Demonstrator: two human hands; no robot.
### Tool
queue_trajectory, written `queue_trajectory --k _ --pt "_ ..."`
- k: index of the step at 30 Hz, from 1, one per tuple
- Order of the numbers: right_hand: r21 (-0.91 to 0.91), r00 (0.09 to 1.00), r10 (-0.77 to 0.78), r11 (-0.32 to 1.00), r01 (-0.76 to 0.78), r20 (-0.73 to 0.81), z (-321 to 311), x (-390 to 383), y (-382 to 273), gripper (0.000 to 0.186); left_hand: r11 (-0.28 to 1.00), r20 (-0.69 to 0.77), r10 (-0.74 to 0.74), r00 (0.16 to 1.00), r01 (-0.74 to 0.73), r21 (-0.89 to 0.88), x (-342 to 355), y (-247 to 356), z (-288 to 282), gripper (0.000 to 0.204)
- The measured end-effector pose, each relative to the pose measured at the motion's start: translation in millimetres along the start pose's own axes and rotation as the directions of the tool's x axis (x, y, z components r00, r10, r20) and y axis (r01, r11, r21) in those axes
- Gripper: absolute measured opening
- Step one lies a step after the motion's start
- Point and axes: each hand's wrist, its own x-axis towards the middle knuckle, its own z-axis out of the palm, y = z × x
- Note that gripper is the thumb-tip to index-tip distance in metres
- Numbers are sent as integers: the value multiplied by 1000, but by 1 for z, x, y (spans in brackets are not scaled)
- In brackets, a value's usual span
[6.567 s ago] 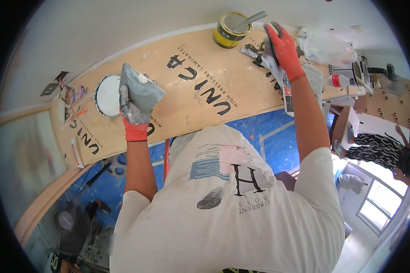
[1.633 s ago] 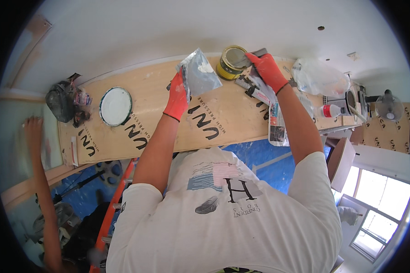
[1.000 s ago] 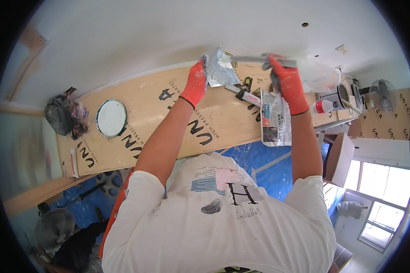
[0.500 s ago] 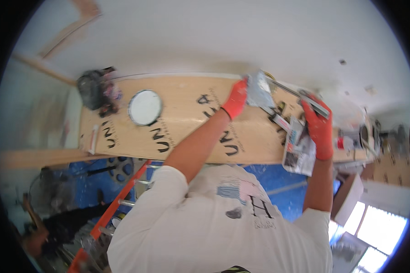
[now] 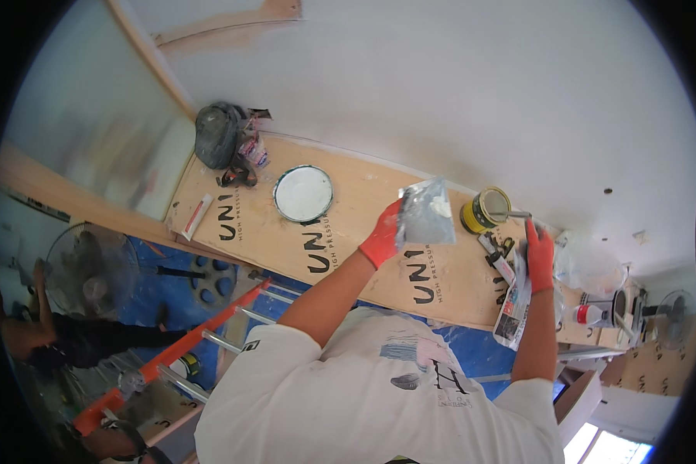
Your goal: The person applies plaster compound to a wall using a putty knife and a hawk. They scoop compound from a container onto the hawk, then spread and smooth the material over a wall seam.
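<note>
red-gloved, the left hand [image 5: 383,238] is clamped on a grey plate [image 5: 425,229] bearing white paste [image 5: 441,206] above the board [image 5: 371,272]; the right hand [image 5: 541,261] is at a grey tool [image 5: 512,214] by the yellow tin [image 5: 475,216], grip unclear.

Renovation site: ladder [image 5: 182,346], floor sheeting [image 5: 475,348]

window [image 5: 609,447] bottom right blown out. wall [image 5: 479,93] bright, softly lit. dimmer lower left round the fan [image 5: 93,271]. fisheye bows straight edges, rim black. far-right detail soft.
</note>
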Motion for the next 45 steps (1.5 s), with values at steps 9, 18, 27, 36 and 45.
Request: queue_trajectory --k 9,18,27,36,45 --pt "330 226 555 -93 -939 801 72 -163 -23 71 986 -375 -17 927 -46 -157 -85 71 -27 54" --pt "372 340 368 -16 -928 865 85 -228 -72 52 957 -102 77 992 -102 -272 -101 5 -48 54" --pt "520 539 191 142 -842 820 60 -156 -21 44 968 -390 236 890 -250 16 -149 -25 -43 58" --pt "657 645 -124 142 -740 754 63 -167 -198 48 922 -599 325 732 -387 28 -176 11 27 57" --pt "844 890 14 311 -437 455 59 -154 -222 41 -75 128 735 666 -107 991 -182 -14 49 48"
